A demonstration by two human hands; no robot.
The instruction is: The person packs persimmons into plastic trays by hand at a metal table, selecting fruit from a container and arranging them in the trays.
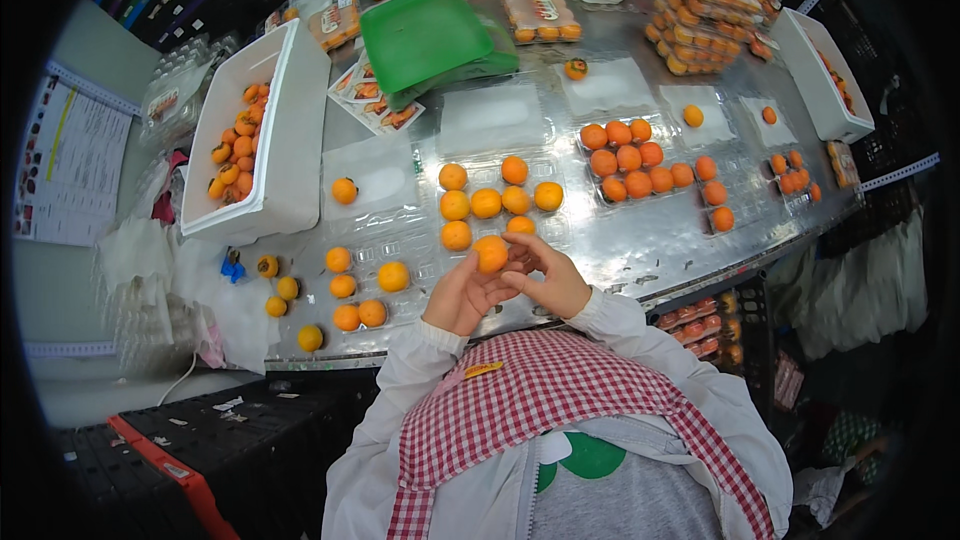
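An orange persimmon is held up between my two hands. My left hand supports it from the left and below, thumb against its side. The fingertips of my right hand touch its right side. Just beyond, a clear plastic tray carries several persimmons in its cups, one of them partly hidden by my fingers. To the left lies another clear tray with persimmons spaced about in it. Several loose persimmons rest on the metal table farther left.
A white foam box of persimmons stands at the left, beside a green tray. More clear trays with persimmons extend rightward. Filled packs are stacked at the back right, where another person's hands handle fruit. A second foam box stands far right.
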